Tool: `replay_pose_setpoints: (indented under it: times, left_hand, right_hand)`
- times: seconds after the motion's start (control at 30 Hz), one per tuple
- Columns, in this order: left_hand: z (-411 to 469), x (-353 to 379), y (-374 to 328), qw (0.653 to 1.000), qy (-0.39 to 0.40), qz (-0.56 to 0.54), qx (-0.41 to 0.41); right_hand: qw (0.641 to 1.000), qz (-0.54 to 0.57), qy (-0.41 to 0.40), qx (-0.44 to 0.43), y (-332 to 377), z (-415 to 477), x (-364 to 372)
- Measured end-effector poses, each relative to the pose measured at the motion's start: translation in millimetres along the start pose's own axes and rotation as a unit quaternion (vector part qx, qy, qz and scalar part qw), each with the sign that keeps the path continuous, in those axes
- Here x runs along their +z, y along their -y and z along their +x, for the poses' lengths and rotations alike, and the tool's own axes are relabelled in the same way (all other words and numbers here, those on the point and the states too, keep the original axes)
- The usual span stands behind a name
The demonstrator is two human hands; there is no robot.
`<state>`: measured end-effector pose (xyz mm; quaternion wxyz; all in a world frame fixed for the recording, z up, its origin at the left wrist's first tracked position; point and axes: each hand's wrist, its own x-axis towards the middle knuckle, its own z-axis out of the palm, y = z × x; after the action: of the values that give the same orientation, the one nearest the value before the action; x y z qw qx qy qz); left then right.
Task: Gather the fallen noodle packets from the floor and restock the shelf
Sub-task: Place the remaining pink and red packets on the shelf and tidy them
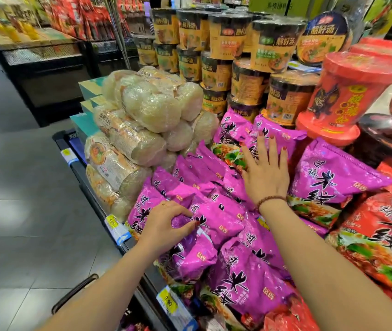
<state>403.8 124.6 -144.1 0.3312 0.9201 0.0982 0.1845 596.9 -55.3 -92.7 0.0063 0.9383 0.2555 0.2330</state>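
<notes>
Several purple noodle packets (221, 220) lie heaped on the shelf (87, 177) in front of me. My left hand (166, 223) grips the top of one purple packet (190, 249) at the pile's near left, fingers curled into the wrapper. My right hand (265, 170) lies flat with straight fingers on the purple packets standing at the back (273, 137). A bead bracelet circles that wrist. No packet shows on the visible floor.
Clear bags of pale vermicelli (142, 120) are stacked left of the purple pile. Orange noodle bowls (233, 56) and red cups (347, 91) stand behind. Red packets (381, 235) lie at the right. Yellow price tags (166, 301) line the shelf edge; a grey tiled aisle (23, 211) runs left.
</notes>
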Motion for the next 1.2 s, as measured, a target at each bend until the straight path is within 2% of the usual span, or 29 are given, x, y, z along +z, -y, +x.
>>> replay_pose_setpoints:
  times: [0.1,0.27,0.37,0.5,0.6,0.67,0.77,0.9,0.97,1.1,1.2]
  left_hand:
    - [-1.0,-3.0,-1.0,1.000,0.000,-0.001,0.016]
    - [1.8,-9.2,-3.4,0.999,0.017,0.015,0.026]
    - [1.3,-18.2,-4.9,0.999,0.030,0.004,0.035]
    - [-2.5,-36.4,-2.9,0.999,0.011,-0.026,0.044]
    - [-6.6,-51.6,5.5,0.998,-0.003,-0.039,0.051]
    - [-11.4,-63.5,13.4,0.997,-0.002,-0.031,0.070]
    - [-21.3,-83.6,27.2,0.991,0.010,-0.015,0.129]
    - [-39.7,-113.6,54.9,0.974,0.068,0.024,0.213]
    - [-53.6,-125.4,73.0,0.965,0.091,0.040,0.242]
    - [-88.8,-136.9,120.0,0.958,0.143,0.069,0.241]
    - [-118.4,-131.1,169.8,0.957,0.183,0.087,0.207]
  right_hand:
    - [0.998,-0.021,0.062,-0.003,-13.3,5.1,4.9]
    - [0.996,-0.016,0.087,-0.001,-11.5,3.2,1.5]
    - [0.997,0.022,0.068,0.002,-6.5,-2.5,-15.8]
    - [0.996,0.085,0.025,-0.020,13.7,-23.7,-42.6]
    - [0.989,0.139,-0.040,-0.022,36.7,-47.7,-61.9]
    - [0.984,0.161,-0.070,-0.024,55.7,-68.9,-75.8]
    - [0.983,0.167,-0.072,-0.029,90.3,-105.9,-97.1]
    - [0.988,0.133,-0.041,-0.063,143.0,-159.2,-114.2]
    - [0.990,0.131,-0.025,-0.054,169.7,-185.4,-116.1]
    - [0.989,0.148,0.024,0.003,219.3,-235.6,-102.9]
    - [0.981,0.174,0.084,0.028,249.7,-268.7,-77.7]
